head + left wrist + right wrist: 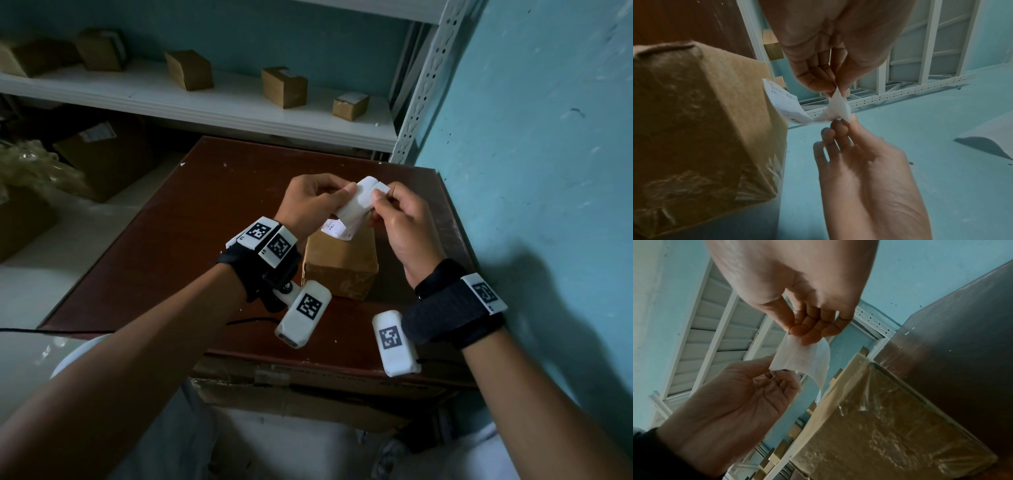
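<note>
A white label [356, 202] with print on one side curls between my two hands, held above a taped cardboard box [339, 263] that stands on the brown table [171, 257]. My left hand [344, 193] pinches the label's left edge between thumb and fingers. My right hand [378, 198] pinches a corner on the right. In the left wrist view the label [791, 107] twists between the left hand [833, 89] above and the right hand [838, 128] below, beside the box [694, 121]. In the right wrist view the label [803, 360] hangs over the box [890, 426].
A white metal shelf [205, 109] behind the table carries several small cardboard boxes [284, 87]. A teal wall [531, 171] runs close along the table's right side. A large carton [102, 154] and crumpled plastic [34, 164] lie at the left.
</note>
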Action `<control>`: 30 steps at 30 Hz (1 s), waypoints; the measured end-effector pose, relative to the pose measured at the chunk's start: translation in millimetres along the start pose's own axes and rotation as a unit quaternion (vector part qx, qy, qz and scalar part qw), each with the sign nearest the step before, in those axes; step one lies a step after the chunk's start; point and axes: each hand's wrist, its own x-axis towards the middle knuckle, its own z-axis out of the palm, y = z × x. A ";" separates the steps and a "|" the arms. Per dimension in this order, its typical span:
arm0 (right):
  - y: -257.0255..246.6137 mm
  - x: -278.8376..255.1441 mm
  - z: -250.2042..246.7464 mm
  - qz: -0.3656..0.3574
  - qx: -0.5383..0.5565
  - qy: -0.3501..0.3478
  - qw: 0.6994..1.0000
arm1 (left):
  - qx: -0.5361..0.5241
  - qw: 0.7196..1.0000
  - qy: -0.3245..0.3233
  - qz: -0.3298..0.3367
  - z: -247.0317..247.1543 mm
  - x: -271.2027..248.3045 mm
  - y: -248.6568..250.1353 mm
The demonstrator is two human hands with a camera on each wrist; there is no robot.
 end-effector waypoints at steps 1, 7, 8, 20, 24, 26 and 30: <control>-0.2 0.2 -0.5 -0.002 0.000 -0.002 1.000 | 0.008 1.000 -0.001 0.003 -0.7 0.0 0.1; 1.5 0.8 -1.9 -0.005 -0.006 -0.013 1.000 | 0.009 1.000 0.004 -0.003 -2.0 0.7 1.0; 1.7 1.0 -2.1 -0.006 -0.008 -0.013 1.000 | 0.009 1.000 0.006 -0.003 -1.9 0.7 1.2; 2.8 1.7 -4.0 -0.009 -0.008 -0.025 1.000 | 0.000 1.000 0.013 -0.002 -3.2 4.0 -0.9; 3.8 1.8 -4.5 -0.009 -0.010 -0.028 1.000 | 0.006 1.000 0.014 0.002 -4.6 4.8 -2.1; 4.0 1.6 -4.4 -0.007 -0.012 -0.028 1.000 | 0.005 1.000 0.015 0.004 -4.5 4.7 -2.3; 3.6 2.1 -5.1 -0.006 -0.009 -0.028 1.000 | -0.001 1.000 0.018 0.005 -5.2 5.0 -1.8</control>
